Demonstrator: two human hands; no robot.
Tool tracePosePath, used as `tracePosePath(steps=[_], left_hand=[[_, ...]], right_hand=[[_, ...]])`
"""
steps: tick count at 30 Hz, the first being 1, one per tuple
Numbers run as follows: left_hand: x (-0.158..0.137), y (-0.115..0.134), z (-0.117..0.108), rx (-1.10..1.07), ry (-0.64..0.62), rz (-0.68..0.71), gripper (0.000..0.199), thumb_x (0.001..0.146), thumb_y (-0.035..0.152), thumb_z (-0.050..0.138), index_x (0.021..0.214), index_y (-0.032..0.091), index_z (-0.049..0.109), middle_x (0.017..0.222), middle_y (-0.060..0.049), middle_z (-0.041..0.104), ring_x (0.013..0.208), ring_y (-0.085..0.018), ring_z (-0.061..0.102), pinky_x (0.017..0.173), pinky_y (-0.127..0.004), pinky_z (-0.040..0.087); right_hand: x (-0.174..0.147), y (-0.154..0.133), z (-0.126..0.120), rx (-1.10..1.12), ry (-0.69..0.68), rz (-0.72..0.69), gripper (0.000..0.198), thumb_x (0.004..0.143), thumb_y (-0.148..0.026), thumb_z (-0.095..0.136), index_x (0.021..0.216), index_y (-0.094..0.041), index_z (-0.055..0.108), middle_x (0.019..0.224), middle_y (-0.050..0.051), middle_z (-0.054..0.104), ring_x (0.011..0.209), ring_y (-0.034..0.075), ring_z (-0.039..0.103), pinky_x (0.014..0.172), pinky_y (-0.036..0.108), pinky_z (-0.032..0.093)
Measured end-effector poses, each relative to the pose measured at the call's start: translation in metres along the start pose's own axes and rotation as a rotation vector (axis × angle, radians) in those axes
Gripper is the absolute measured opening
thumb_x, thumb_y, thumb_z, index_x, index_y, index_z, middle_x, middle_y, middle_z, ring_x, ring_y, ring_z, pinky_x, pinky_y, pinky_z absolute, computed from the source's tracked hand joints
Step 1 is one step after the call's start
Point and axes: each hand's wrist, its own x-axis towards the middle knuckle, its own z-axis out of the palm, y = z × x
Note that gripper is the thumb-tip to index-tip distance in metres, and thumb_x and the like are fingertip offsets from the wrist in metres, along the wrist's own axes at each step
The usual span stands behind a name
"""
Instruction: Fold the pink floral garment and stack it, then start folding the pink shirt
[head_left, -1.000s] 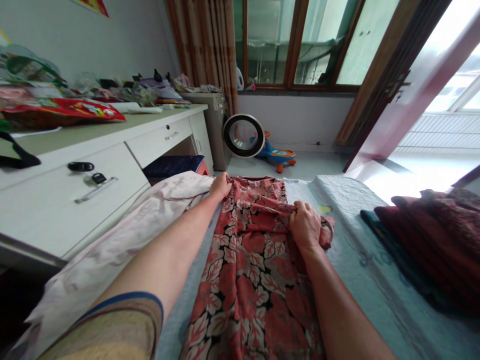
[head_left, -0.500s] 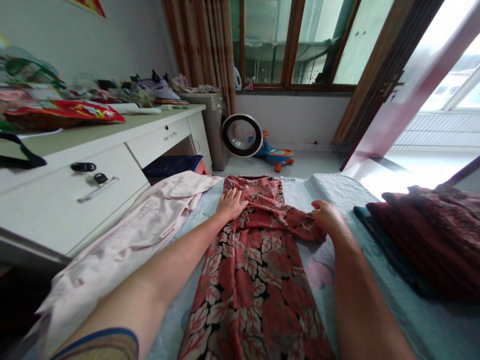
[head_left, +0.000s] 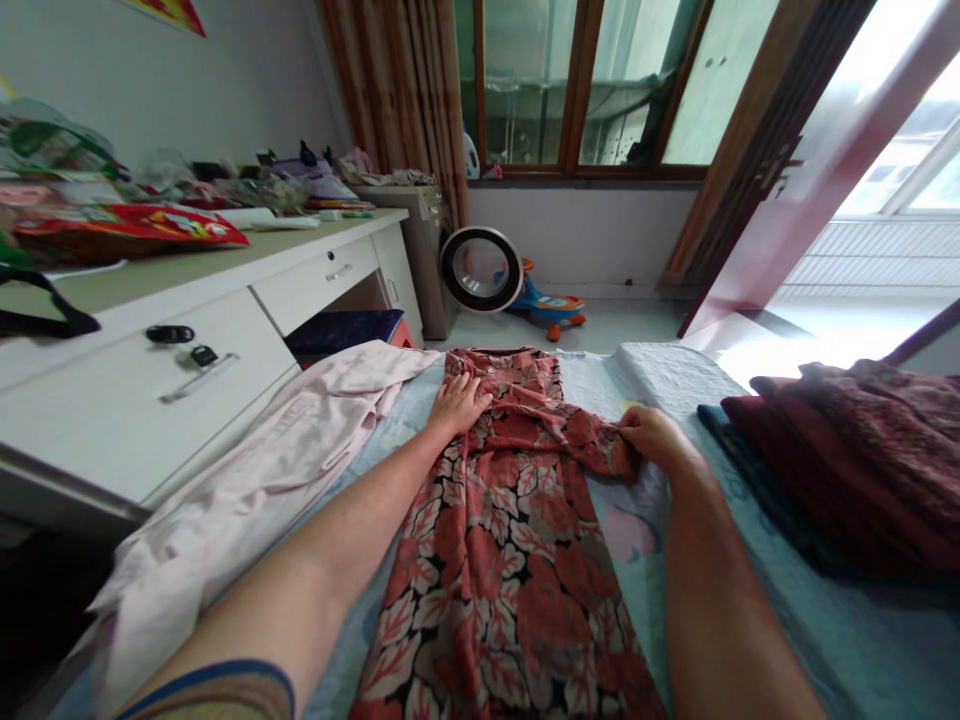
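A red and black leaf-patterned garment [head_left: 517, 560], which looks like a dress, lies lengthwise before me on a light blue bed sheet [head_left: 660, 370]. My left hand [head_left: 459, 404] rests flat on its upper left part, fingers stretched out. At the right, my right hand [head_left: 651, 434] pinches the end of the garment's sleeve [head_left: 600, 440], which reaches out sideways across the sheet. Creases run over the upper part between both hands. The tips of my right fingers are partly hidden by the cloth.
To the left lies a pale pink garment [head_left: 262, 460]. A stack of folded dark red clothes [head_left: 862, 460] sits at the right. Beyond the bed are a white desk [head_left: 315, 255] with clutter, a washing machine with its round door [head_left: 482, 270] open, and a blue ride-on toy [head_left: 551, 303].
My right hand has shifted slightly, its fingers now closed more tightly on the sleeve's end. My left hand stays on the garment. The view has moved a little.
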Motion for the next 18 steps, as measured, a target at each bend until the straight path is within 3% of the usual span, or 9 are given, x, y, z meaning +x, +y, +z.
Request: tracePosePath(steps=[5, 9, 13, 15, 18], left_hand=[[0.002, -0.002, 0.002, -0.001, 0.013, -0.004, 0.064, 0.100, 0.057, 0.029, 0.151, 0.020, 0.040, 0.163, -0.014, 0.030, 0.151, -0.028, 0.027, 0.120, -0.047, 0.023], [0.004, -0.003, 0.003, 0.000, 0.018, -0.008, 0.063, 0.100, 0.057, 0.027, 0.151, 0.021, 0.040, 0.163, -0.014, 0.030, 0.151, -0.026, 0.026, 0.120, -0.047, 0.022], [0.004, -0.003, 0.003, 0.025, 0.004, -0.010, 0.065, 0.100, 0.057, 0.024, 0.152, 0.019, 0.039, 0.163, -0.014, 0.030, 0.151, -0.026, 0.026, 0.121, -0.046, 0.022], [0.004, -0.003, 0.003, 0.036, -0.002, -0.009, 0.066, 0.101, 0.056, 0.024, 0.152, 0.018, 0.039, 0.163, -0.015, 0.029, 0.151, -0.027, 0.025, 0.121, -0.046, 0.022], [0.005, -0.003, 0.003, 0.038, -0.017, -0.008, 0.066, 0.100, 0.056, 0.025, 0.152, 0.018, 0.038, 0.163, -0.015, 0.028, 0.152, -0.027, 0.024, 0.121, -0.047, 0.022]], right_hand=[[-0.008, 0.001, -0.038, 0.176, 0.136, 0.120, 0.015, 0.078, -0.029, 0.060, 0.077, -0.017, 0.070, 0.054, 0.003, 0.062, 0.050, 0.015, 0.058, 0.052, 0.024, 0.043], [-0.019, 0.004, -0.065, -0.041, 0.296, 0.188, 0.030, 0.081, -0.044, 0.059, 0.077, -0.018, 0.072, 0.068, 0.009, 0.067, 0.068, 0.022, 0.062, 0.064, 0.031, 0.046], [-0.023, -0.010, -0.063, -0.125, 0.475, 0.122, 0.033, 0.080, -0.045, 0.062, 0.098, -0.020, 0.075, 0.096, 0.011, 0.069, 0.089, 0.025, 0.062, 0.077, 0.033, 0.046], [-0.022, -0.021, -0.061, -0.120, 0.450, 0.043, 0.029, 0.082, -0.041, 0.061, 0.098, -0.020, 0.074, 0.094, 0.009, 0.069, 0.085, 0.022, 0.061, 0.074, 0.031, 0.045], [-0.020, -0.035, -0.063, -0.158, 0.187, -0.022, 0.019, 0.084, -0.029, 0.059, 0.085, -0.018, 0.074, 0.072, 0.004, 0.067, 0.068, 0.016, 0.059, 0.064, 0.026, 0.041]])
